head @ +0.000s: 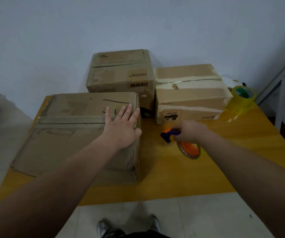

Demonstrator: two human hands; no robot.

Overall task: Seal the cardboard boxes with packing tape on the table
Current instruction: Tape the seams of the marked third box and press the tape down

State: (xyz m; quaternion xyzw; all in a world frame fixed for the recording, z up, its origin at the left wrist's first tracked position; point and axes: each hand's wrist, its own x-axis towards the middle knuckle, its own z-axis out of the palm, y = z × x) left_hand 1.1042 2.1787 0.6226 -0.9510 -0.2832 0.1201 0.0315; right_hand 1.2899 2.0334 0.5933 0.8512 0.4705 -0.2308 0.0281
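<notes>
The large, worn brown cardboard box [69,134] sits at the left of the yellow wooden surface [172,177], closest to me, with its flaps shut. My left hand [122,129] lies palm down on top of that box at its right end. Its fingers [129,110] are straight and spread, holding nothing.

Behind the large box, near its far right corner, a taller brown cardboard box with printed labels [119,71] stands against the white wall [138,23]. To the right of the large box and farther back is a third brown cardboard box with pale tape strips across its top [189,93], close beside the labelled one.

Just right of the large box, my right hand [191,133] has its fingers curled round the blue and orange tape dispenser [188,148]. The hand is blurred, so I cannot make out the exact grip, nor whether the dispenser touches the surface.

Far right of the large box, past the taped one, stands a roll of yellow-tinted clear packing tape [244,96]. Nearer me than the large box, my shoes [104,227] show on the pale tiled floor [207,220].
</notes>
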